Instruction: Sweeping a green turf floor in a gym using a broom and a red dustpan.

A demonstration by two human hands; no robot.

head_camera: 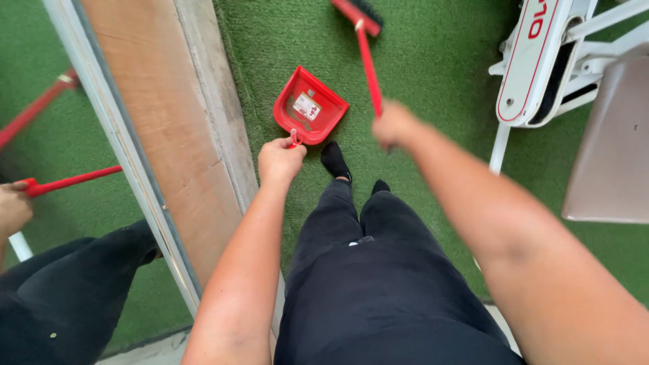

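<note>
- Left hand (pixel 280 161) grips the handle of a red dustpan (pixel 309 106), mouth tilted towards the brush, on green turf (pixel 433 61) beside the mirror's wooden base (pixel 169 122).
- Right hand (pixel 394 126) closed around a red broom (pixel 366 47) — bristles down on turf beyond the pan.

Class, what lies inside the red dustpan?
Inside the dustpan shows only a white label; no dirt visible. The left hand covers its handle. Green turf lies underneath.

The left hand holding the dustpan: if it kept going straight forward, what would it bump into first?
Probably the red dustpan itself, right ahead of the left hand; beyond it lies only green turf, though depth is unclear.
</note>
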